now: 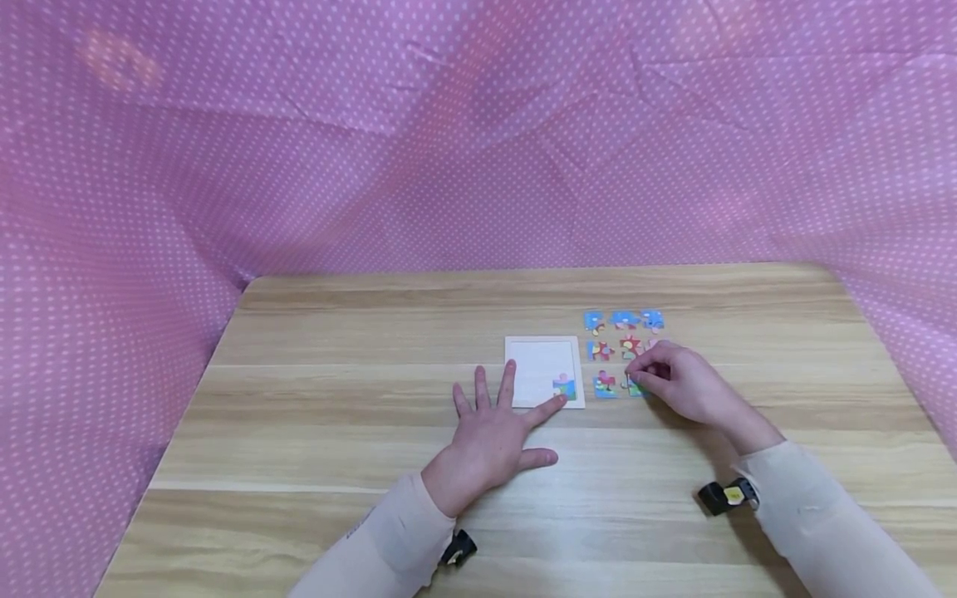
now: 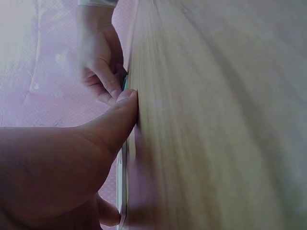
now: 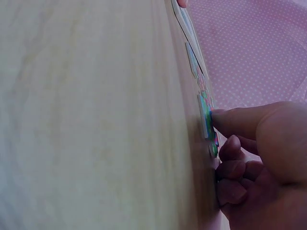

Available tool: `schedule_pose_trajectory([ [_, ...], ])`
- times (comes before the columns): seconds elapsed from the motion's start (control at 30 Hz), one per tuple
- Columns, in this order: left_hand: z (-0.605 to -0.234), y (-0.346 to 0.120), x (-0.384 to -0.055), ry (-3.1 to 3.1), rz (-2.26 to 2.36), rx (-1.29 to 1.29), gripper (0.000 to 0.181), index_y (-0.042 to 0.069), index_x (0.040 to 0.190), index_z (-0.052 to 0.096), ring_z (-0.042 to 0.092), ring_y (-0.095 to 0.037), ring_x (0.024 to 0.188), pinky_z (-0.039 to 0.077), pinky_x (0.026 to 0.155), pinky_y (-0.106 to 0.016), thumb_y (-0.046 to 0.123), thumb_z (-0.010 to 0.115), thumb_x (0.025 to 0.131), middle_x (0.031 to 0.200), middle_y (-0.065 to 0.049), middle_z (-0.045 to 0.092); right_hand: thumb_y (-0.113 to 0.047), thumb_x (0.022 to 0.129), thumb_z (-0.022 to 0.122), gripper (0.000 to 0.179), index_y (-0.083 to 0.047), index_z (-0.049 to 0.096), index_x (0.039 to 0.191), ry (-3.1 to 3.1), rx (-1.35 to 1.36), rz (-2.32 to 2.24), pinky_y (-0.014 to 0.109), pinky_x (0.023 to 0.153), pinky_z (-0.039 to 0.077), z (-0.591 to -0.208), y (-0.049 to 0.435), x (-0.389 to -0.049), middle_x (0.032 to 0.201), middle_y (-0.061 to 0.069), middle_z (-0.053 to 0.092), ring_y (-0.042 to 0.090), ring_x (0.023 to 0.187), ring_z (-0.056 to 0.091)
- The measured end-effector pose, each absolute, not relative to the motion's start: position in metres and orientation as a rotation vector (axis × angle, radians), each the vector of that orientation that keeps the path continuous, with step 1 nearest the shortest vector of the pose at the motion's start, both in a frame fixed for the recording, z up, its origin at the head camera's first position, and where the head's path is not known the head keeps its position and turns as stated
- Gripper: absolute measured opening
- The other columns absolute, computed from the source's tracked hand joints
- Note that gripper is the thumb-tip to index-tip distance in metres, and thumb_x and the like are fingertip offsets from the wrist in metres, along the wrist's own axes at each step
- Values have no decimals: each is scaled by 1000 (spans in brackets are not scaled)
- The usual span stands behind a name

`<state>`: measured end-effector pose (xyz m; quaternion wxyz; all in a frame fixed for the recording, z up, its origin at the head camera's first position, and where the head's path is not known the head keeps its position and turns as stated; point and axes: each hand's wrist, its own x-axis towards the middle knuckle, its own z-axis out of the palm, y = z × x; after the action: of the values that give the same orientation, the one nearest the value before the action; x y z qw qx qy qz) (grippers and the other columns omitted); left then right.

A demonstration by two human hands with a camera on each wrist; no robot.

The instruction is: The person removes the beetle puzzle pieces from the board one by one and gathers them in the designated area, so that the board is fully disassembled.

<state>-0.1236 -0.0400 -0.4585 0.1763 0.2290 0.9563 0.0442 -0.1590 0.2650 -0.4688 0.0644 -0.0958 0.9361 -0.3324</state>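
Note:
My left hand (image 1: 489, 436) lies spread with straight fingers over the near left side of a white square puzzle frame (image 1: 534, 340). Its index fingertip touches a puzzle piece (image 1: 564, 388) set in the frame's near right corner. Just right of the frame, my right hand (image 1: 684, 382) pinches a blue and green puzzle piece (image 3: 205, 117) between thumb and fingers, its other fingers curled. Part of that piece is hidden by the fingers in the head view. Beside it lies a pink and green puzzle piece (image 1: 605, 384).
More loose puzzle pieces sit in rows right of the frame, among them a blue piece (image 1: 624, 319) at the back and a red piece (image 1: 630, 346) in the middle row. The wooden table (image 1: 336, 332) ends at a pink dotted cloth (image 1: 478, 183).

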Motion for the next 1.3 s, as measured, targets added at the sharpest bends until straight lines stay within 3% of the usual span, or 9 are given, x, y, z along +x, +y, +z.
schedule_pose_trajectory([
  [0.5, -457, -43, -124, 2684, 182, 652, 78, 61, 164, 26, 5, -70, 158, 15, 119, -90, 74, 62, 96, 180, -27, 1, -22, 109, 65, 20, -8, 78, 117, 2780, -247, -1082, 26, 74, 50, -460, 263, -154, 108, 9, 73, 20, 91, 58],
  [0.8, -454, -48, -117, 2673, 174, 655, 78, 60, 164, 30, 4, -67, 160, 12, 124, -85, 73, 63, 96, 180, -28, 4, -17, 107, 68, 15, -13, 81, 112, 2761, -415, -1154, 26, 70, 49, -455, 243, -154, 104, 5, 74, 19, 84, 56],
  [1.1, -452, -49, -114, 2684, 118, 664, 79, 59, 164, 30, 13, -65, 160, 19, 123, -84, 76, 63, 95, 180, -28, 9, -13, 104, 72, 14, -7, 80, 114, 2756, -490, -1170, 24, 67, 47, -449, 218, -157, 97, 3, 70, 16, 81, 54],
  [1.3, -451, -48, -115, 2671, 112, 658, 80, 59, 165, 28, 11, -66, 160, 19, 120, -87, 76, 62, 94, 180, -27, 5, -12, 102, 74, 10, -9, 81, 109, 2768, -548, -1117, 25, 72, 49, -451, 206, -162, 93, 0, 70, 15, 83, 55],
])
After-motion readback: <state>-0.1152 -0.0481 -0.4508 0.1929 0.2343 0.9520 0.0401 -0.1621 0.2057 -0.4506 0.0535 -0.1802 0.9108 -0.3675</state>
